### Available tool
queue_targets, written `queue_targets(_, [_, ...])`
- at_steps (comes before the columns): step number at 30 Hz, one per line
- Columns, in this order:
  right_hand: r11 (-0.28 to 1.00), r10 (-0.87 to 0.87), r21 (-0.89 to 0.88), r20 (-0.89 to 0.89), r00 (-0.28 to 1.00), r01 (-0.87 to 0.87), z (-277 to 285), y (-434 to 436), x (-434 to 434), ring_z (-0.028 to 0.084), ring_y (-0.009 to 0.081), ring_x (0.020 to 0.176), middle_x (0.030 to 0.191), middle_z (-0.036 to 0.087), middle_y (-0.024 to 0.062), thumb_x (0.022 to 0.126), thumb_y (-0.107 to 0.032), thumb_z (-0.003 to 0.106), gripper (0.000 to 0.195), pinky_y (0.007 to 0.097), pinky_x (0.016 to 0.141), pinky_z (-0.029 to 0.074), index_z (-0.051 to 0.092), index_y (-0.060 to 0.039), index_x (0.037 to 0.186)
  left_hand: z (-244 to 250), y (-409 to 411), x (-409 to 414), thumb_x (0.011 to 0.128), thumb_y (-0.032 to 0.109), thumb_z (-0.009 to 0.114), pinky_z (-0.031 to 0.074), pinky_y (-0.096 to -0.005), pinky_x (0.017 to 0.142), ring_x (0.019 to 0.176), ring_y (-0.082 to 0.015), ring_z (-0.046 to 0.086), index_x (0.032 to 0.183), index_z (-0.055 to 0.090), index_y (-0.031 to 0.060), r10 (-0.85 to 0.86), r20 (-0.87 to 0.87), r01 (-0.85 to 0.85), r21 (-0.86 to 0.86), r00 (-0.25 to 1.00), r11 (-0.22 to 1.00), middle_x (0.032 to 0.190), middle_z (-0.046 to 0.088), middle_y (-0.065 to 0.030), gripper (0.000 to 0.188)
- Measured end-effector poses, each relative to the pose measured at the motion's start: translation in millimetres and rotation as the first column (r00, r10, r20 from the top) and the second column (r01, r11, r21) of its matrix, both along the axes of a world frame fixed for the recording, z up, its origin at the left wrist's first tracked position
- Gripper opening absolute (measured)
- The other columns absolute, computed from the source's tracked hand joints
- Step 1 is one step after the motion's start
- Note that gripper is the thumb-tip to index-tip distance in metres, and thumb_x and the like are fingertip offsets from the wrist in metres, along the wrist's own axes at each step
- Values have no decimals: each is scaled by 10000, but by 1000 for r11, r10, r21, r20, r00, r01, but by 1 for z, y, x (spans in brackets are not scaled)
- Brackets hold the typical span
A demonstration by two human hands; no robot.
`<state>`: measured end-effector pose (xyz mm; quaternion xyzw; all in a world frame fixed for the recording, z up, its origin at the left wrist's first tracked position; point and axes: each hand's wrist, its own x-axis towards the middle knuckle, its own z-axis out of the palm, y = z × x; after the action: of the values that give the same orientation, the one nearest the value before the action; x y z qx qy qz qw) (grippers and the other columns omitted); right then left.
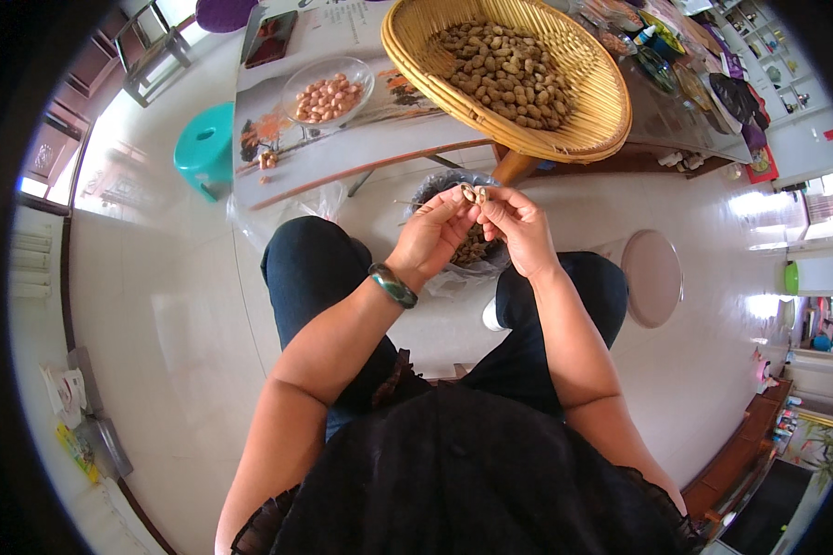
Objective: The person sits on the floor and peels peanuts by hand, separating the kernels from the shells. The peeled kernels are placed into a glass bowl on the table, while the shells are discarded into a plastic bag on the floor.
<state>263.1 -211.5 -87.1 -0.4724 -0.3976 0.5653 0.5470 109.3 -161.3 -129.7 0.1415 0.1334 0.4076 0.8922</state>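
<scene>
Between my fingertips a peanut shell (468,193) is split in two, one part in each hand. My left hand (432,229), with a dark green bangle on its wrist, pinches one part; my right hand (520,225) pinches the other part (483,196). Both hands are above a bin lined with a grey plastic bag (439,182), where broken shells (468,251) lie. Beyond them a tilted woven bamboo basket (406,52) holds many unshelled peanuts (514,73). A clear bowl (363,73) on the table contains shelled pink peanut kernels (330,98).
The table (305,156) also bears a smartphone (271,39) and a few loose peanuts (268,160) near its front left corner. A teal plastic stool (205,149) stands left. Packed goods (656,62) crowd the right side. A round lidded container (652,277) is on the floor by my right knee.
</scene>
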Motion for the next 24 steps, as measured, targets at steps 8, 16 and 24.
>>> queue_targets(8, [999, -24, 36, 73, 997, 22, -2, 3, -4, 545, 44, 712, 854, 643, 2, 898, -143, 663, 251, 186, 601, 449, 626, -24, 1116, 16, -1, -1, 994, 132, 433, 477, -310, 959, 1056, -183, 583, 1158, 552, -26, 3, -1, -3, -132, 1000, 991, 1115, 611, -116, 257])
queue_targets(16, [998, -58, -35, -59, 997, 56, -5, 4, -1, 547, 49, 693, 830, 639, -5, 889, -158, 679, 229, 187, 594, 442, 642, -36, 1078, 30, -8, 3, 960, 100, 524, 490, -302, 917, 990, -169, 608, 1149, 564, -14, 60, -71, -59, 15, 996, 998, 1076, 625, -69, 225])
queue_targets(24, [999, -25, 26, 146, 989, 21, -5, 5, -5, 539, 39, 693, 872, 660, -2, 898, -142, 663, 194, 183, 606, 443, 655, -45, 1067, 22, -6, 1, 964, 68, 458, 490, -318, 881, 976, -185, 598, 1160, 554, -24, 39, -58, -38, 12, 998, 999, 1058, 617, -91, 237])
